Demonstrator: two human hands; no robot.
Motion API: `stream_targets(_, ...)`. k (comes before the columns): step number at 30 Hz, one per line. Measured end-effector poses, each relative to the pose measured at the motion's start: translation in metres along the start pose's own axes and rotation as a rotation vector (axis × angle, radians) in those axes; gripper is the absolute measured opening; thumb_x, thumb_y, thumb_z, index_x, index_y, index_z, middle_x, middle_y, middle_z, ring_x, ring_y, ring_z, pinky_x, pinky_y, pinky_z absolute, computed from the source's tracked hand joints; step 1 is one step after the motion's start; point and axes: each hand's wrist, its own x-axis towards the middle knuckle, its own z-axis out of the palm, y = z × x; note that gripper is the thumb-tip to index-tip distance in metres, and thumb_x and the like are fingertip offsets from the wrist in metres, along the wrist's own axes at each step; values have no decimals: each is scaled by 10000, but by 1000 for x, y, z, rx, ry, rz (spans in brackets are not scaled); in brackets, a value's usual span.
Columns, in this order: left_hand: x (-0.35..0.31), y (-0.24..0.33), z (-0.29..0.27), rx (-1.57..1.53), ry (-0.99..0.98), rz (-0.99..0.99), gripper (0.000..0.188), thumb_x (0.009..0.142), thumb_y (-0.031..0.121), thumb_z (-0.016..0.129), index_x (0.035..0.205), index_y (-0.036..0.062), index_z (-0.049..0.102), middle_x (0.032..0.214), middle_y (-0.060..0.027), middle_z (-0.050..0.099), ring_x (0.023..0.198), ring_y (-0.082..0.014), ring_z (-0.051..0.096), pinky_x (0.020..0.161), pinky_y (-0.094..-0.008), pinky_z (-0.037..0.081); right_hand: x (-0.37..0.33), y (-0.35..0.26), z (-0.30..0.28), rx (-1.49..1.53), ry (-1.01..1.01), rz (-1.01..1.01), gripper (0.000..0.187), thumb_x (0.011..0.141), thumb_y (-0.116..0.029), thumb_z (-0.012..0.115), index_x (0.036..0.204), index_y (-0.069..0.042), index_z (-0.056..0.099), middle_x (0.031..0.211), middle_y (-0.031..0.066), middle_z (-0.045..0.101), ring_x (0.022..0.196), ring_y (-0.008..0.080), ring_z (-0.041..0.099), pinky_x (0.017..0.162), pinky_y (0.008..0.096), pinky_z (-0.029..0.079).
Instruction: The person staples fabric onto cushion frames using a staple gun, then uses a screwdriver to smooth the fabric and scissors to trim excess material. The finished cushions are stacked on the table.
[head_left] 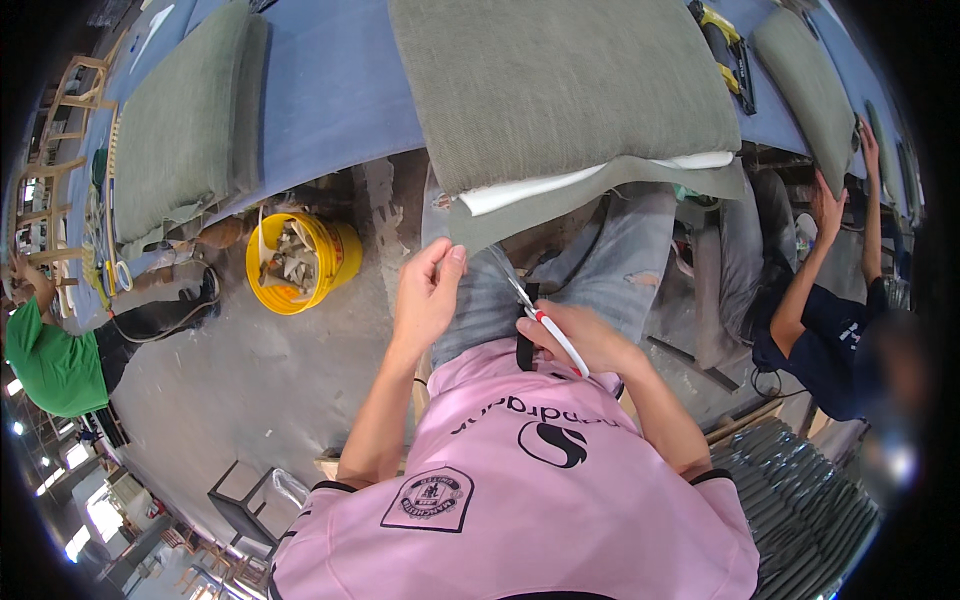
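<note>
A grey-green upholstered cushion (pixel 560 90) lies on the blue-covered table, its near edge reaching past the table's front. White padding (pixel 590 182) shows along that edge, above a loose fabric flap (pixel 530 210). My left hand (pixel 427 290) is closed at the flap's left corner, thumb and fingers pinching the cloth. In my right hand (pixel 590 338), a pair of scissors (pixel 528 297) with red and white handles points up toward the flap. The blades sit just below the cloth, apart from it as far as I can see. My palm hides part of the handles.
A yellow bucket (pixel 340 255) of fabric scraps stands on the left. Another cushion (pixel 185 130) lies on the table at left. A yellow-black staple gun (pixel 728 55) rests at right. One co-worker (pixel 820 320) handles a cushion (pixel 808 85); another person wears green (pixel 60 360).
</note>
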Motion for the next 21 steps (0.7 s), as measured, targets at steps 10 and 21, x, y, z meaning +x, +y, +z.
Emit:
stream_targets(10, -4, 1, 5, -2, 83, -2, 375, 1093, 212, 642, 822, 35, 454, 726, 39, 334, 681, -51, 311, 562, -295, 286, 13, -14, 1, 59, -129, -29, 543, 1106, -514, 486, 999, 7, 600, 943, 194, 671, 905, 405, 652, 828, 488, 494)
stream_targets(21, -6, 9, 6, 2, 77, -21, 347, 1088, 184, 646, 823, 32, 482, 731, 61, 367, 654, -33, 321, 534, -282, 268, 15, -9, 7, 117, -134, -190, 374, 1084, -360, 481, 1144, -11, 599, 1038, 184, 669, 948, 353, 670, 884, 440, 523)
